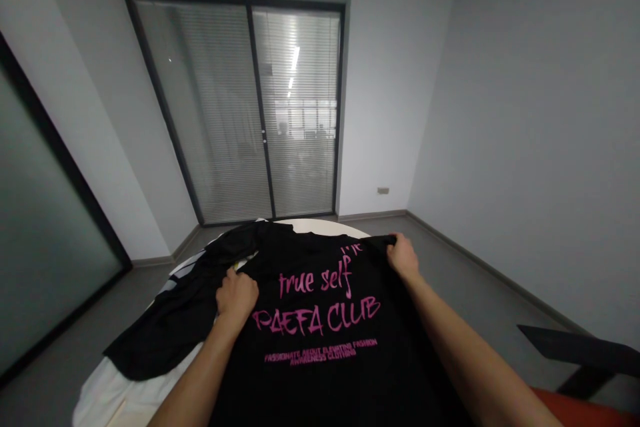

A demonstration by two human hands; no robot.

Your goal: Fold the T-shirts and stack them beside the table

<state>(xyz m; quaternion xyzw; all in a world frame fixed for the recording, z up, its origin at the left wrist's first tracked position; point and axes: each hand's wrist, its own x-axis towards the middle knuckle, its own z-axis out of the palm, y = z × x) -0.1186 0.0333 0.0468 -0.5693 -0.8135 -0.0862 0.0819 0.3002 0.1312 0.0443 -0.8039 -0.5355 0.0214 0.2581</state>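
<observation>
Both sides of the black T-shirt [315, 387] are caught, over the pale bench [320, 225]: left hand [237, 295] curled closed on its left edge, right hand [403, 256] folded tight around the far right corner! Another dark garment [165, 330] lies just beside, to the left.

A pink-lettered black shirt [320, 327] is spread over a pale table [320, 225].

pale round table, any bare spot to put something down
A thin bare strip of the pale round table shows along its far edge, beyond the black T-shirt with pink lettering. Grey floor lies open right of the right hand. Crowded: the left side, under black fabric and white cloth.
</observation>
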